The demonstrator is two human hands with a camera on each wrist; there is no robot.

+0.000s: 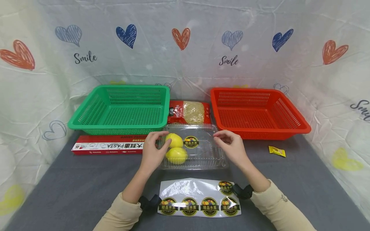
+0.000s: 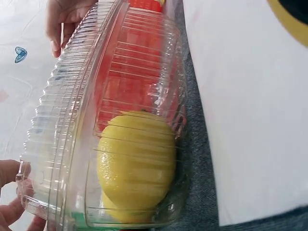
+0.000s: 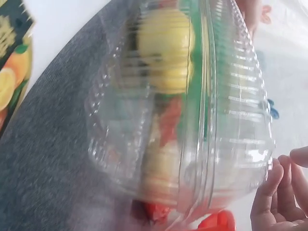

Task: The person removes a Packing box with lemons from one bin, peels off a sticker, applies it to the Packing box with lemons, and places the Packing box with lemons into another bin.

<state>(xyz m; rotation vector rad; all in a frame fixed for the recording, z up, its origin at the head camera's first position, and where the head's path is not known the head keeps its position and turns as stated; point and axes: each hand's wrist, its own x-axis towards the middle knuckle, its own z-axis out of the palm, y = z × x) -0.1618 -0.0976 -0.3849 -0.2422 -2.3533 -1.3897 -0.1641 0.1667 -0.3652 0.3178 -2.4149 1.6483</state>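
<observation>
A clear plastic clamshell box [image 1: 202,162] lies in front of me, its lid down, with two lemons [image 1: 177,156] at its left side. A round black-and-gold fruit sticker [image 1: 191,142] is on the lid. My left hand [image 1: 153,149] is at the box's left edge, thumb and forefinger spread; in the left wrist view its fingertips [image 2: 24,168] are right at the lid's corner. On the opposite side, my right hand [image 1: 232,146] has loosely bent fingers close to the lid's edge. Fingertips [image 3: 275,175] overlap the rim in the right wrist view, with nothing visibly held.
A sticker sheet [image 1: 196,189] lies in front of the box. Behind are a green basket [image 1: 121,131], a red basket [image 1: 260,134] and a noodle bag [image 1: 193,112]. The red pasta box [image 1: 107,146] is at left, a small yellow packet [image 1: 277,151] at right.
</observation>
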